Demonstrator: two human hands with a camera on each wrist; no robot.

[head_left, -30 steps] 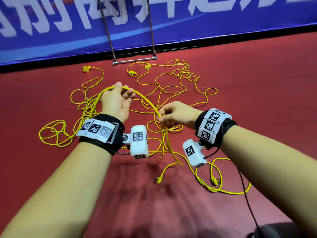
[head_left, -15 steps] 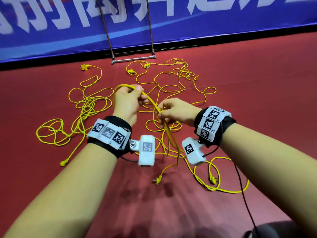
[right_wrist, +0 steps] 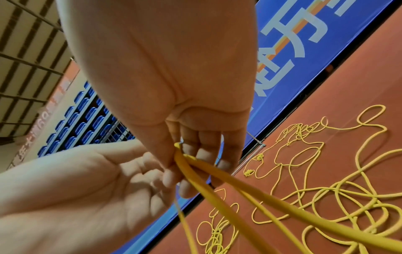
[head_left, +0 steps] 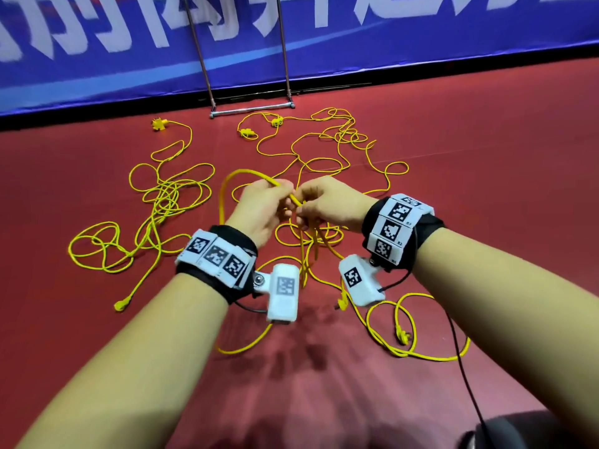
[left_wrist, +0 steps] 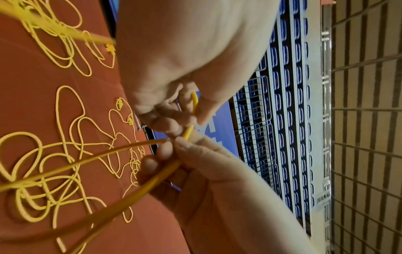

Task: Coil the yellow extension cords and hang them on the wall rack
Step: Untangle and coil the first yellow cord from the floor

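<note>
Red floor (head_left: 486,189) with loose cords (head_left: 168,189); left grip (head_left: 259,209), right grip (head_left: 330,202) pinching yellow cord (head_left: 246,173).

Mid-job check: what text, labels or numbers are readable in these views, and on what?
Blue banner: large white Chinese characters, cut off by the frame; none readable whole.
Right wrist band: black-and-white coded squares; tiny labels beside them too small to read.
Wall strip: lettering blurred.
Yellow cords: no markings visible.
</note>
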